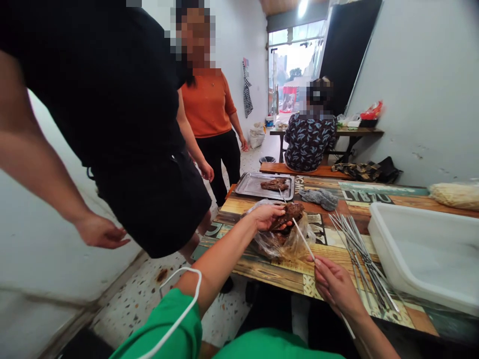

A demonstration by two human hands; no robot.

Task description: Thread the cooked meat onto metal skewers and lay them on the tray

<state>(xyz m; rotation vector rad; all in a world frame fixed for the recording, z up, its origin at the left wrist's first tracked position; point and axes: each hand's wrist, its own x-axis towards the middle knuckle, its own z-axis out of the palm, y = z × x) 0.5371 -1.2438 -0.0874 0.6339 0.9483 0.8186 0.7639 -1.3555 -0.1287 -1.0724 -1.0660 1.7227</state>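
Brown meat piece [295,210]: above desk [258,274], over clear plastic bag [266,248], in left hand [266,218], fingers curled round it. Probably light, soft, slick; thin bits may tear. Best hold: thick middle, clear of the point. Right hand [333,279] fingers pinch metal skewer [304,239], likely stiff; tip at meat, can't tell if piercing.

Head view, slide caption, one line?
Left hand holds a brown meat piece over a plastic bag; right hand points a skewer at the meat, loose skewers lying nearby.
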